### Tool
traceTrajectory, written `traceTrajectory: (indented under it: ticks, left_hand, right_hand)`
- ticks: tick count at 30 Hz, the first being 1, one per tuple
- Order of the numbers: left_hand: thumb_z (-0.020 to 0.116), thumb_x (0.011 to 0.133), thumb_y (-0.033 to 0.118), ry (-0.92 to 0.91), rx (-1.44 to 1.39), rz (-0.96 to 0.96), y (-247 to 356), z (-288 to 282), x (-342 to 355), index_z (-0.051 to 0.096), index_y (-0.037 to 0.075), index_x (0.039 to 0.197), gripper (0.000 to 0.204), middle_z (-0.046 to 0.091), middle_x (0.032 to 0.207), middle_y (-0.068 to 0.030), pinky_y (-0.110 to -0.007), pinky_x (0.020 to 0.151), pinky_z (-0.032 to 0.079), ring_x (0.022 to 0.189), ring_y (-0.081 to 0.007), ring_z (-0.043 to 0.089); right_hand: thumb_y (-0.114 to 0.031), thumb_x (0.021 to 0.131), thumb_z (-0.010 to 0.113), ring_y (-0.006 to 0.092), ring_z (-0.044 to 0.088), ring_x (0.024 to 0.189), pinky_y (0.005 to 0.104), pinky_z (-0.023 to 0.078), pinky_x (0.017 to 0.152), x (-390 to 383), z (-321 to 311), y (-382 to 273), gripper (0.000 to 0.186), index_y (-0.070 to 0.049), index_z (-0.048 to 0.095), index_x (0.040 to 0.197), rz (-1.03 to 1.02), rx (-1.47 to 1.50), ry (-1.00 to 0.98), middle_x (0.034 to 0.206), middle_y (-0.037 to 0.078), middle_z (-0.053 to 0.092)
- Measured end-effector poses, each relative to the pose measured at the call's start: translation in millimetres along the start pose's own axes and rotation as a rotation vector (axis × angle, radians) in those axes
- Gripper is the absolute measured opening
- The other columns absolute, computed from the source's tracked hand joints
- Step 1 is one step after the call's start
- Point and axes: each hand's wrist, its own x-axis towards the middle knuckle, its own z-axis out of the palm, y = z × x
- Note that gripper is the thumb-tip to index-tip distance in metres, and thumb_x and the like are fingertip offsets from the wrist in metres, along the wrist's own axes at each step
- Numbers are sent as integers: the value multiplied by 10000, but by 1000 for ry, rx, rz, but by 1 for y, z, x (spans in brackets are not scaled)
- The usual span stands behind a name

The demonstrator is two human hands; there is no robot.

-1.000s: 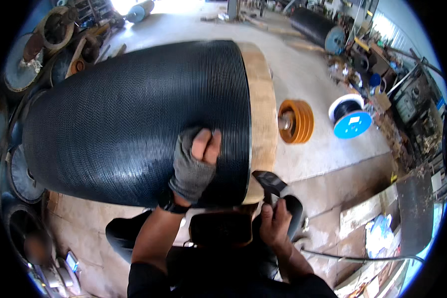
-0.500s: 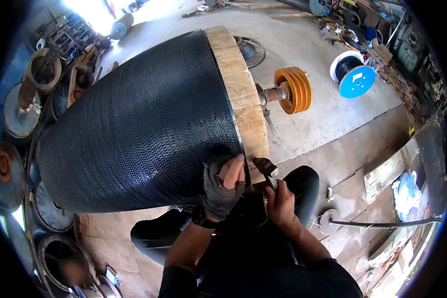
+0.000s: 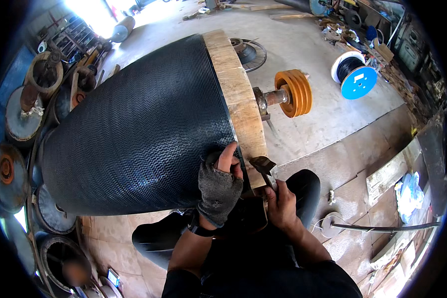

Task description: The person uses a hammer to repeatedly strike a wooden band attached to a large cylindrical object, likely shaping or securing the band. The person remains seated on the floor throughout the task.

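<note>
1. Black, ribbed, barrel-shaped drum (image 3: 134,129) lies at your 10 o'clock; you're apparently feeling its edge (image 3: 229,119).
2. Grey-gloved left hand (image 3: 217,192): index extended, grip unclear; right hand (image 3: 284,206) grips dark, metal-headed hammer (image 3: 263,165).
3. Striking would need fingers clear.

Ahead of you, a pale-grey concrete floor (image 3: 303,49) stretches toward glaring white daylight (image 3: 87,14); brownish floor slabs (image 3: 350,155) lie nearer, a blue wall (image 3: 16,75) to your left.

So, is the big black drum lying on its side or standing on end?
On its side: the black drum stretches across the picture, with a shaft and orange pulley at its right end.
</note>
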Motion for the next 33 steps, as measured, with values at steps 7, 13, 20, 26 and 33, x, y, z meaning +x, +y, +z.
traceTrajectory:
  ticks: [7,13,20,26,33]
  left_hand:
    - [705,711,18,70,138,30,10,16,16,438,5,1346,689,616,843,-40,-423,819,460,798,-215,606]
    - [712,695,12,61,117,7,7,17,17,393,-33,1380,757,600,834,-48,-429,838,438,796,-227,589]
    - [738,713,28,39,71,-76,16,8,17,347,-58,1415,808,598,996,-128,-442,873,452,903,-265,593]
    - [712,788,79,38,97,123,17,4,-50,486,-11,1357,620,585,1154,-190,-473,873,472,997,-313,602]
    - [632,916,220,-821,211,-21,8,27,-117,585,26,1250,390,632,1148,-167,-432,919,505,1076,-324,610]
  right_hand:
    - [-142,957,592,466,643,703,468,513,580,7,-5,-7,271,41,504,1136,-53,-16,-6,803,269,635]
    - [-129,947,585,465,628,663,481,507,565,18,-12,-20,273,52,488,1126,-62,-46,-38,756,270,614]
    - [-119,965,526,404,608,604,443,490,551,32,-12,-26,218,71,493,1068,-53,-95,-35,729,217,602]
    - [-104,976,467,392,606,583,429,470,532,28,-12,-24,149,35,503,936,-296,-34,126,719,219,610]
    - [-128,1001,462,162,508,522,321,398,468,18,-15,-32,195,47,526,946,-210,184,146,631,76,544]
